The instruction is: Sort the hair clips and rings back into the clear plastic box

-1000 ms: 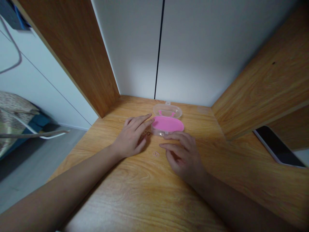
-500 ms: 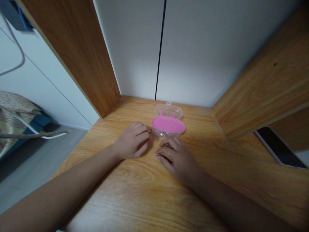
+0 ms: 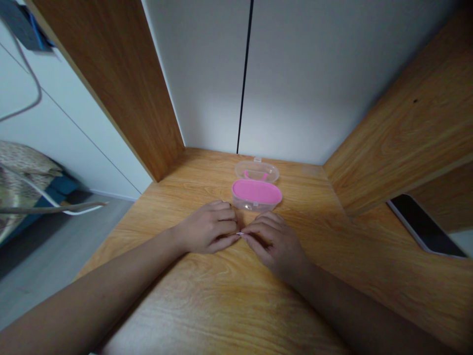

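My left hand [image 3: 210,227] and my right hand [image 3: 275,241] meet over the wooden tabletop, fingertips nearly touching. Between them sits a tiny pale object [image 3: 240,233], too small to name, pinched by my right thumb and index finger. My left thumb and fingers close on its other side. Just beyond the hands stands a small clear plastic case [image 3: 247,204] with a pink inner cover [image 3: 256,191]. Its transparent lid [image 3: 271,171], with a pink handle, lies swung back behind it.
A dark-screened phone [image 3: 424,224] lies on the right, beside a wooden panel [image 3: 399,133]. White panels [image 3: 295,88] rise behind the tabletop [image 3: 221,301]. A wooden upright [image 3: 121,84] stands at the left, and beyond the left edge are the floor and a patterned cloth [image 3: 22,167].
My left hand has moved right and toward me, away from the case's side, to meet the right fingertips at the small pale object. My right hand has stayed nearly in place.
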`<state>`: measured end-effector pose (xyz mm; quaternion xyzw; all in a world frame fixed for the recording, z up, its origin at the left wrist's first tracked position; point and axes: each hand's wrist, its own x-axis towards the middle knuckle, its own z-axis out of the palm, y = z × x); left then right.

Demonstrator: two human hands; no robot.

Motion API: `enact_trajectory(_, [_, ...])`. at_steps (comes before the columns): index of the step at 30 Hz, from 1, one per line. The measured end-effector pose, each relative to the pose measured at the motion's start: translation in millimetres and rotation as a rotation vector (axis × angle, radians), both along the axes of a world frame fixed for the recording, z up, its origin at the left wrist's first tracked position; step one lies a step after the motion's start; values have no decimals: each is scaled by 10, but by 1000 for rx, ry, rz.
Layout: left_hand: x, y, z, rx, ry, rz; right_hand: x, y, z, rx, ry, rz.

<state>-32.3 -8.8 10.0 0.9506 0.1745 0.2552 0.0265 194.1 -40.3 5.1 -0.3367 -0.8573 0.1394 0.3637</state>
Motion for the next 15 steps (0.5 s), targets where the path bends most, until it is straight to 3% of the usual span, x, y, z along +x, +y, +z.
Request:
enact_trajectory(7, [-25, 8, -23, -25, -45, 36, -8, 11, 23, 86, 78, 43])
enact_trajectory(15, [-8, -6, -3, -30, -85, 0, -1, 0, 26, 95, 77, -40])
